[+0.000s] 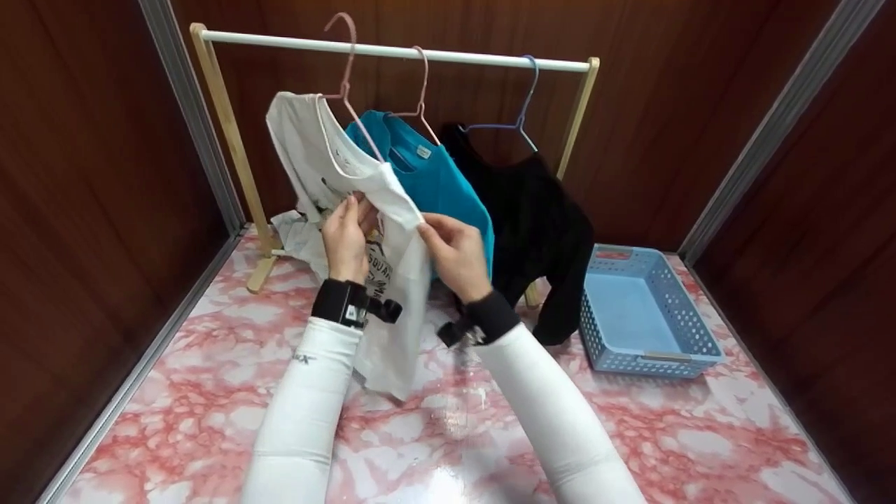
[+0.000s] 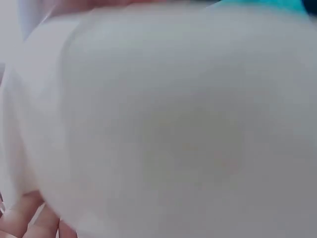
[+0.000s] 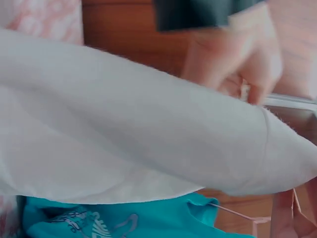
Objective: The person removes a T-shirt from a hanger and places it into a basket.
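Observation:
A white printed shirt [image 1: 392, 280] hangs on a pink hanger [image 1: 348, 66] at the left of the rack. My left hand [image 1: 346, 241] pinches the front of this shirt below the neckline. With thumb and fingers, my right hand [image 1: 458, 255] pinches its shoulder edge on the right side. Pale, blurred cloth fills most of the left wrist view, and fingers [image 2: 22, 218] show at its lower left corner. Across the right wrist view the white sleeve [image 3: 148, 119] stretches sideways. Whether the hanger's hook bears on the rail is hard to tell.
A teal shirt [image 1: 448, 189] and a black garment [image 1: 539, 224] hang behind on the white rail [image 1: 476, 56]. The blue basket [image 1: 595, 343] stands at the right on the red-and-white marbled surface [image 1: 210, 420]. Pale cloth [image 1: 297, 234] lies by the rack's left foot. Brown panels enclose the sides.

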A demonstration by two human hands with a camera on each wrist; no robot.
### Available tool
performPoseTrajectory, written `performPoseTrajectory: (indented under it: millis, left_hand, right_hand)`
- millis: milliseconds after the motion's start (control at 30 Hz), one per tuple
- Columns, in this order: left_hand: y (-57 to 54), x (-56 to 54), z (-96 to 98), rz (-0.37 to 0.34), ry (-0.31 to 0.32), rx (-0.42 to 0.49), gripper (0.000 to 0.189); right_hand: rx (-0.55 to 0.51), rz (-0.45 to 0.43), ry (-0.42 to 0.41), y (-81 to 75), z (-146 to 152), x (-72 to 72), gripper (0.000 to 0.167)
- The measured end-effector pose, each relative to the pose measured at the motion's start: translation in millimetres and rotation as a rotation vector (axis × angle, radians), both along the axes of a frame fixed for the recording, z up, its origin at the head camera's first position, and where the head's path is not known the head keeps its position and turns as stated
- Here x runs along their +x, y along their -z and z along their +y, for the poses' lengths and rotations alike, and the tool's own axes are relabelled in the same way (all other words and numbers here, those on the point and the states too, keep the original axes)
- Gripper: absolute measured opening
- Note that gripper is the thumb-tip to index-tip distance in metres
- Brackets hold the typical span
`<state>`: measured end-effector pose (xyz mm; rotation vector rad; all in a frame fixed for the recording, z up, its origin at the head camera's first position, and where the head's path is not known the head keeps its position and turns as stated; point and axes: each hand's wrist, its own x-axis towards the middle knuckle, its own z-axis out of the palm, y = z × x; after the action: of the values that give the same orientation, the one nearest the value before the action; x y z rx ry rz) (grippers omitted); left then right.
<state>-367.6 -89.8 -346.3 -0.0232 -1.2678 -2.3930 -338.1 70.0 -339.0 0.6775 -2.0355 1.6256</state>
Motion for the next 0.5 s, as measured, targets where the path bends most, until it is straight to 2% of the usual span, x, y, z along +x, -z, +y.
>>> performPoseTrajectory:
  millis: [167, 300, 400, 500]
  left_hand:
    - [-1.6, 32.1, 6.2, 0.039, 0.014, -0.087, 0.035]
    - [-2.2, 61.5, 17.1, 0.071, 0.053, -0.201, 0.032]
    - [1.4, 81.2, 26.8, 0.127, 0.127, -0.294, 0.034]
    - [10.1, 98.3, 36.4, 0.153, 0.225, -0.360, 0.036]
  right_hand:
    - [-0.094, 0.006, -0.069, 1.0, 34.9, 24.4, 0.020]
    - [-0.116, 0.036, -0.071, 1.1, 66.6, 46.1, 0.018]
    - [-0.115, 0.059, -0.039, 3.1, 89.7, 57.7, 0.017]
    - [-0.134, 0.049, -0.012, 8.3, 110.6, 66.3, 0.017]
